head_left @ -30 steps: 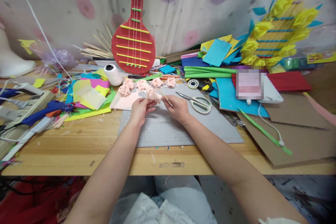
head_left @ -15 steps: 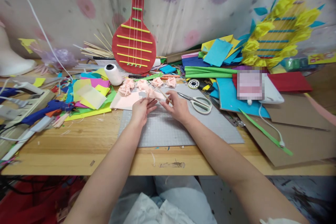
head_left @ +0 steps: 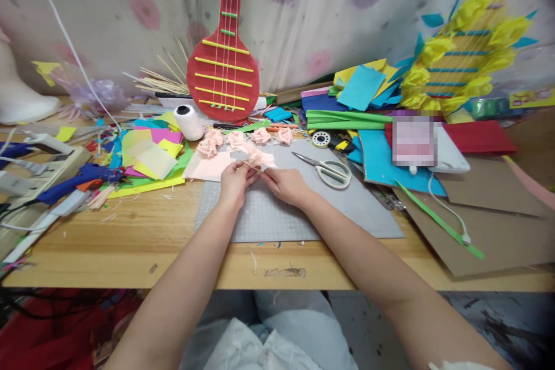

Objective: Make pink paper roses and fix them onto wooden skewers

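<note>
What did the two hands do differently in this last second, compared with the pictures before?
The right hand moved left and closed up to the left hand, so both now pinch the thin stick and the pink paper flower together; earlier the right hand held the stick out to the side, angled away. The left hand barely shifted. The scissors, thread spool and finished flowers stayed put.

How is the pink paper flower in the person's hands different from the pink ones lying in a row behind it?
The flower in the hands is pinched by the left hand and right hand above the grey mat, with a thin stick at its base. The row of flowers lies loose on the table, untouched, with no stick showing. The held one looks flatter and less rounded than those. All are of the same pale pink paper.
</note>
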Action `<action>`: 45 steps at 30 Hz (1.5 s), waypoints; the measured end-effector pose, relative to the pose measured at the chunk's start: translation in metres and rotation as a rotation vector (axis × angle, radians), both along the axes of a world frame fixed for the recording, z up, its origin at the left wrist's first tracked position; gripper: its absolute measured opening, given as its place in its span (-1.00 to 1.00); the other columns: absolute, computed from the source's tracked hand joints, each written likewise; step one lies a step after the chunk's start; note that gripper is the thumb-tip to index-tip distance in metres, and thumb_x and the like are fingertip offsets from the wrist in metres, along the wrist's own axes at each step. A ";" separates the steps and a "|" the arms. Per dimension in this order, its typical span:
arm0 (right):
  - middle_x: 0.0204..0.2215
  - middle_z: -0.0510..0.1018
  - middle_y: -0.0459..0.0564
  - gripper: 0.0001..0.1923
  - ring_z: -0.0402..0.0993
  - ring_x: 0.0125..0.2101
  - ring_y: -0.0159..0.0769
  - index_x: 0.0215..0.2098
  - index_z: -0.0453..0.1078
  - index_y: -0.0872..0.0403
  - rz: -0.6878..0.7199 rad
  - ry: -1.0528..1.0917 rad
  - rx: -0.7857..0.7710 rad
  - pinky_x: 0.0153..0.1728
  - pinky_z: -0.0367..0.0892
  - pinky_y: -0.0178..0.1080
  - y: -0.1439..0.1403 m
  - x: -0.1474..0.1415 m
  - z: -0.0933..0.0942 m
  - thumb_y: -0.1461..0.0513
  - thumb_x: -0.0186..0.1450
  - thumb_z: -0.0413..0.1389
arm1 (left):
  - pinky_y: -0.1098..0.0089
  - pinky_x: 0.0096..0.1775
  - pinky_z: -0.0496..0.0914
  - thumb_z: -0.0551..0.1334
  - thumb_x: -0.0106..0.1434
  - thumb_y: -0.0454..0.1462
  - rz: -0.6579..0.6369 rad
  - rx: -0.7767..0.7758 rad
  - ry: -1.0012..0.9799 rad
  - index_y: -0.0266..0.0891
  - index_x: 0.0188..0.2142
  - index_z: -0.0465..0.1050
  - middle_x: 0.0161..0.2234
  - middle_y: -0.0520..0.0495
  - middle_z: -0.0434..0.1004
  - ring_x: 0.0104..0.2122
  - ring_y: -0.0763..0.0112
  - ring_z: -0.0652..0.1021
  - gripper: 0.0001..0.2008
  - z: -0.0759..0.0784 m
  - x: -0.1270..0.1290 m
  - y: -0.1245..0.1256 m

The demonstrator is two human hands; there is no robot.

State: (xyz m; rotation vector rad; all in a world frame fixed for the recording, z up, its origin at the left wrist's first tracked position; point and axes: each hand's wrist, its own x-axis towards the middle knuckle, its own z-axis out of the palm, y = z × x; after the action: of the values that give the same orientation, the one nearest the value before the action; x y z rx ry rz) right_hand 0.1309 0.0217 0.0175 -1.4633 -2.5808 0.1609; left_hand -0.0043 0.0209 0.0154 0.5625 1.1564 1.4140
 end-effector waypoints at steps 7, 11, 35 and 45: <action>-0.30 0.55 0.03 -0.48 0.45 -0.31 -0.29 -0.17 0.37 0.06 -0.057 0.019 -0.024 -0.43 0.07 -0.33 0.001 -0.001 -0.001 0.04 0.34 -0.36 | 0.33 -0.27 0.41 0.24 -0.05 -0.36 -0.051 -0.010 -0.027 -0.30 -0.39 0.40 -0.41 -0.06 0.52 -0.44 0.44 0.54 -0.84 0.002 -0.003 -0.001; -0.28 0.56 0.05 -0.51 0.46 -0.29 -0.25 -0.20 0.41 0.06 -0.046 0.057 -0.063 -0.41 0.12 -0.32 0.005 0.003 -0.006 0.03 0.32 -0.28 | 0.42 -0.39 0.39 0.19 -0.06 -0.37 -0.087 0.021 0.000 -0.33 -0.43 0.44 -0.49 -0.04 0.51 -0.52 0.47 0.50 -0.86 0.005 -0.003 -0.003; -0.23 0.54 0.02 -0.59 0.44 -0.23 -0.32 -0.23 0.42 0.06 -0.022 0.383 -0.208 -0.26 0.23 -0.33 0.010 0.005 -0.010 0.12 0.33 -0.24 | 0.53 -0.61 0.24 0.23 -0.21 -0.38 -0.018 0.136 0.059 -0.29 -0.66 0.37 -0.71 0.10 0.35 -0.71 0.58 0.33 -0.96 0.000 0.001 -0.001; -0.53 0.49 -0.06 -0.68 0.35 -0.55 -0.39 -0.21 0.32 0.12 -0.052 0.404 -0.060 -0.52 0.07 -0.37 0.004 0.005 -0.009 0.08 0.26 -0.10 | 0.48 -0.46 0.38 0.27 -0.11 -0.29 0.088 0.072 0.094 -0.30 -0.46 0.36 -0.48 0.00 0.46 -0.50 0.50 0.49 -0.82 -0.006 -0.002 0.003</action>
State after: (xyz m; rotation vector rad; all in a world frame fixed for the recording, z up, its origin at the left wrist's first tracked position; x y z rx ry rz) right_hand 0.1360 0.0260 0.0090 -1.3504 -2.2291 0.4772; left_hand -0.0064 0.0243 0.0094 0.6409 1.2207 1.5225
